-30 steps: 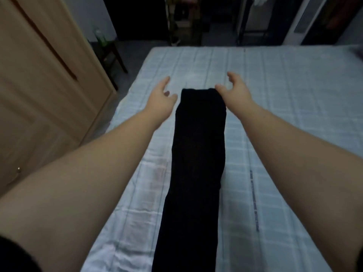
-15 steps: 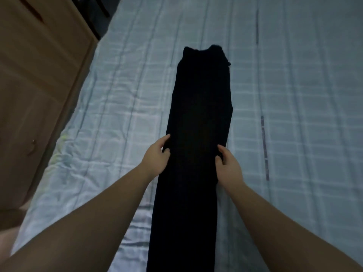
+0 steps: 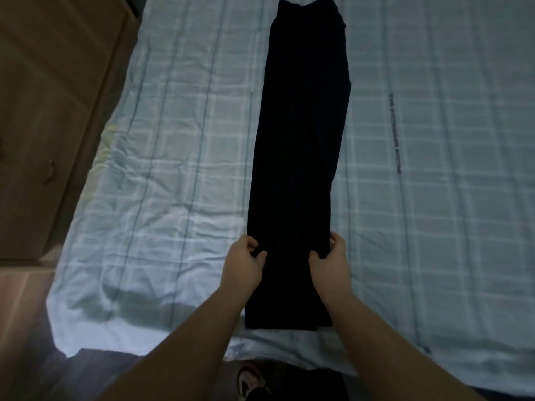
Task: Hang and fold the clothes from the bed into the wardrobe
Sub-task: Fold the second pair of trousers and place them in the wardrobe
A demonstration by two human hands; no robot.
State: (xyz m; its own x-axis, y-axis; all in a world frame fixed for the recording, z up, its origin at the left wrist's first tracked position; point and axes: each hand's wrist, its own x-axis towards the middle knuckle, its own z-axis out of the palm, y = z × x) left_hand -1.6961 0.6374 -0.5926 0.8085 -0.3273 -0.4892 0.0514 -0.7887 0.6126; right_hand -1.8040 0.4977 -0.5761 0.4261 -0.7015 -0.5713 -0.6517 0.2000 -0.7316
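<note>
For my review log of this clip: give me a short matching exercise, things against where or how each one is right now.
Things:
1. black trousers
2. left hand
3. right hand
4. wardrobe

States:
A. stands left of the bed
B. grips the garment's right edge
C. lies flat in a long strip on the bed
D. grips the garment's left edge

Pairs: 1-C, 2-D, 3-B, 4-A

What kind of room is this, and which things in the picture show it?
Most likely a bedroom. A bed with a pale checked sheet fills the view, a wooden wardrobe stands beside it, and long black trousers lie flat on the sheet.
</note>
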